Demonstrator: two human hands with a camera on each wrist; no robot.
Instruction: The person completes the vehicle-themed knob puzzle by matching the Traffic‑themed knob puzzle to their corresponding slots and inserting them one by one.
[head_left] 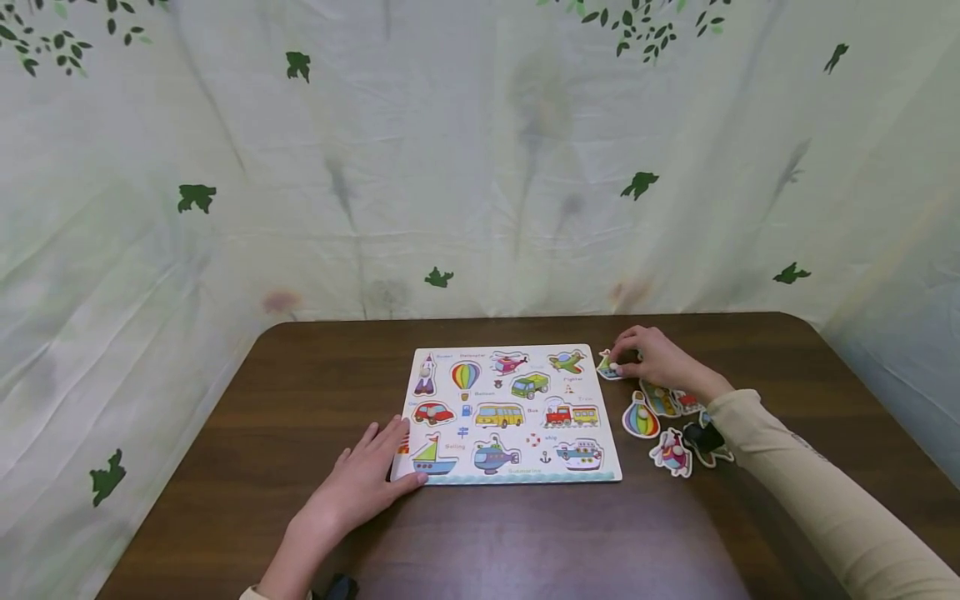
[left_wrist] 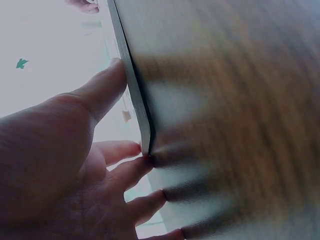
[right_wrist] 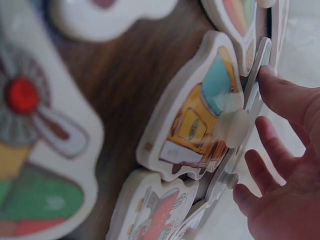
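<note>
A white puzzle board [head_left: 465, 421] printed with colourful vehicles lies on the brown table. My left hand [head_left: 367, 471] rests at its lower left corner, fingers spread along the side and thumb on the front edge; the left wrist view shows the thumb [left_wrist: 112, 80] against that edge. Off the board's upper right edge, my right hand [head_left: 656, 358] pinches a small boat-shaped puzzle piece [head_left: 606, 367], partly hidden by the fingers. In the right wrist view, the right hand [right_wrist: 285, 155] has its thumb at a piece's edge, the other fingers loosely bent.
Several loose knobbed pieces lie right of the board, including a balloon piece [head_left: 641, 417], a rocket piece [head_left: 672, 454] and a yellow vehicle piece [right_wrist: 197, 120]. Some overlap, and the right wrist partly covers them. A pale curtain [head_left: 465, 167] with leaf prints hangs behind the table [head_left: 300, 392].
</note>
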